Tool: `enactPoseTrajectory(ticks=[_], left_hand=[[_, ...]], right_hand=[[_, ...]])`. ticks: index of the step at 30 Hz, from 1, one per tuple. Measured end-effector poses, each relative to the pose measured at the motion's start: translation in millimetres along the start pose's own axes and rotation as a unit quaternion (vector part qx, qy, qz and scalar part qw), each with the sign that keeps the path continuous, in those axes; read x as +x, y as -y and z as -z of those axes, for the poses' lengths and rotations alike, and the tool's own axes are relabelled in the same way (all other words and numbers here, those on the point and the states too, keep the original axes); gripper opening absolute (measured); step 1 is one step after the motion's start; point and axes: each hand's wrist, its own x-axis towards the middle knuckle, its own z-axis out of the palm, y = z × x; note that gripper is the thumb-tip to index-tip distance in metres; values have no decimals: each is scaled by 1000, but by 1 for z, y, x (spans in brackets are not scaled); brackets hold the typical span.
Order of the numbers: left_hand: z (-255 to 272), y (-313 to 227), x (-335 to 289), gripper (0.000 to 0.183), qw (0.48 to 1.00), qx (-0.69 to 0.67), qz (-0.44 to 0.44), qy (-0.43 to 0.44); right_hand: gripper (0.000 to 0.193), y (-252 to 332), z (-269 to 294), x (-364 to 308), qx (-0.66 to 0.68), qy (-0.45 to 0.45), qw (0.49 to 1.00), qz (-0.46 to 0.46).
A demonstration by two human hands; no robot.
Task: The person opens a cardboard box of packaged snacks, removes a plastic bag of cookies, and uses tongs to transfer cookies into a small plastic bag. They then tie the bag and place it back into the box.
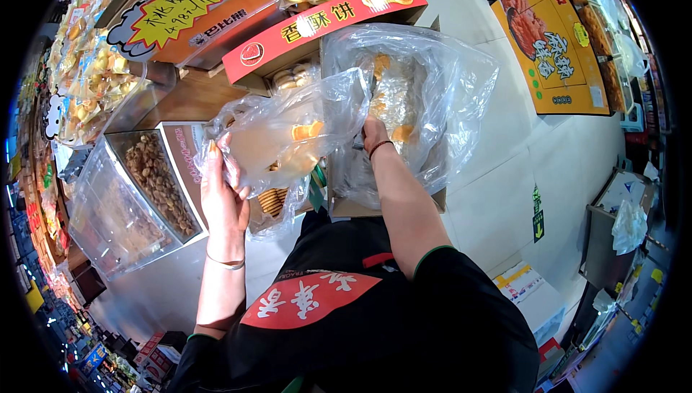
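Observation:
My left hand (226, 190) is closed on the bunched edge of a clear plastic bag (270, 151). The bag stretches across to the right, over round biscuits (271, 201) in a lined box. My right hand (374, 133) reaches into a cardboard box (355, 210) lined with a loose clear liner (461, 97). Its fingers curl beside the stretched bag's right end; a small dark edge shows there, but what they grip is partly hidden. Beyond that hand, a crinkled clear-wrapped pack (398, 86) with orange patches lies inside the box.
A red display sign (324, 29) stands behind the boxes. Left are a clear-lidded bin of brown dried food (162, 177) and heaped wrapped snacks (94, 76). A yellow-orange carton (551, 47) stands far right on the tiled floor (497, 162). A white carton (530, 296) sits at lower right.

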Motion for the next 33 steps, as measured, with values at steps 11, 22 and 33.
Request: enactPoseTrajectory(ticks=[11, 22, 33], left_hand=[[4, 5, -2, 35, 1000, 5, 6, 6], [1, 8, -2, 37, 1000, 8, 9, 7], [-3, 6, -5, 39, 1000, 15, 19, 10]], right_hand=[[23, -9, 3, 21, -15, -15, 999, 31], [22, 6, 12, 31, -54, -42, 998, 3], [17, 39, -14, 17, -152, -43, 987, 36]])
